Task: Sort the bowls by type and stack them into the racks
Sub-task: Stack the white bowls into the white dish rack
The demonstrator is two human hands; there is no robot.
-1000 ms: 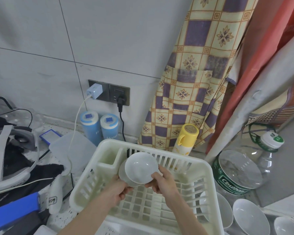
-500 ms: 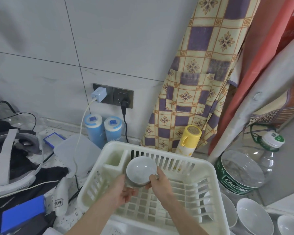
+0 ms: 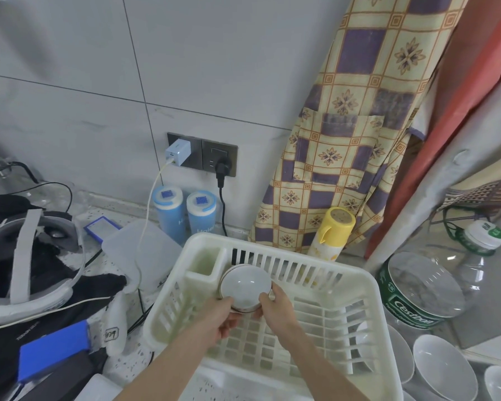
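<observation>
A small white bowl (image 3: 245, 286) with a thin dark rim stands tilted on its edge in the back left part of the cream plastic dish rack (image 3: 368, 287), beside the rack's cutlery cup. Another bowl seems nested behind it. My left hand (image 3: 223, 316) grips the bowl's lower left rim, and my right hand (image 3: 275, 305) grips its right rim. Several larger white bowls (image 3: 443, 369) sit outside the rack at the lower right.
A big clear water jug (image 3: 434, 287) lies right of the rack and a yellow bottle (image 3: 331, 233) stands behind it. Two blue canisters (image 3: 185, 215), a white lid, cables, a headset (image 3: 26, 256) and a blue box crowd the counter at left. An apron hangs on the wall.
Both hands have lowered the bowl into the rack's back left part, next to the cutlery cup, and the view has dipped and moved closer.
</observation>
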